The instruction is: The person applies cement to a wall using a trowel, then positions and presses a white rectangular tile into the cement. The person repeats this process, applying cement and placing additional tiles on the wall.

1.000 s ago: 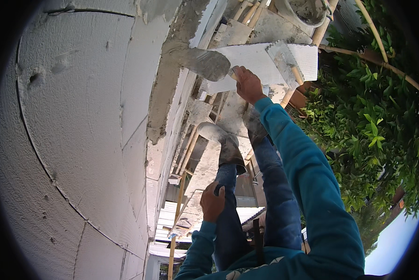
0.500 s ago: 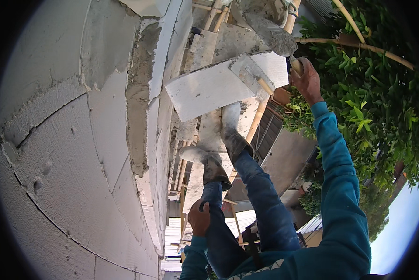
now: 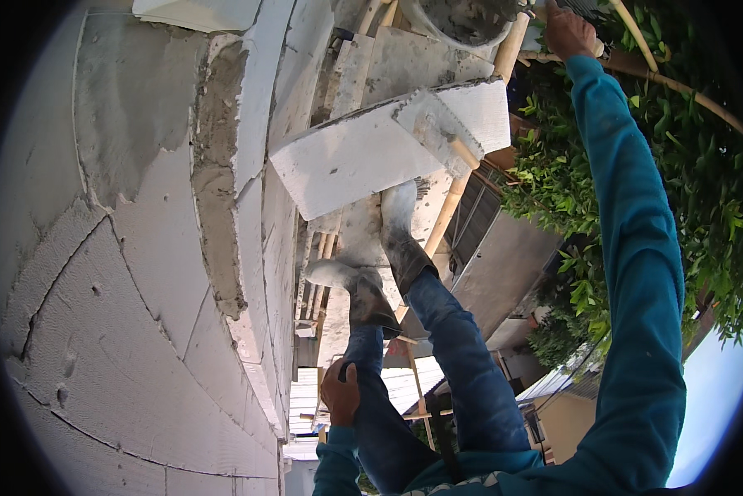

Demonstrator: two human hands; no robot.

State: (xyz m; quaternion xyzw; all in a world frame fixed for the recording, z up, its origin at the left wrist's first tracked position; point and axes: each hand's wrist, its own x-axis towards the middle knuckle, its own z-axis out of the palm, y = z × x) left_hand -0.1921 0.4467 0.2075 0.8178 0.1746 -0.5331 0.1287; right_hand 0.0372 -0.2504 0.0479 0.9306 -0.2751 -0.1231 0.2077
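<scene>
My right hand [image 3: 571, 31] is closed on a trowel's handle at the top right, beside a mortar bucket [image 3: 454, 21]; the blade is mostly out of sight. My left hand [image 3: 340, 390] rests on my left thigh, fingers slightly bent and apart, holding nothing. A white block [image 3: 330, 169] lies crosswise on the planks above my boots. On it rests a notched trowel [image 3: 425, 124] with a wooden handle. At the left, a strip of grey mortar [image 3: 217, 215] runs along the white block wall [image 3: 123, 355].
My booted feet stand on mortar-stained planks [image 3: 351, 240] of a bamboo scaffold [image 3: 450, 207], high beside the wall. Leafy branches [image 3: 594, 207] and crossing poles [image 3: 710, 107] are at the right. Roofs and a lower building [image 3: 566, 422] show below.
My right hand has moved up and right from over the block to beside the bucket, taking the trowel out of clear view. My left hand stays on my thigh. The view has shifted.
</scene>
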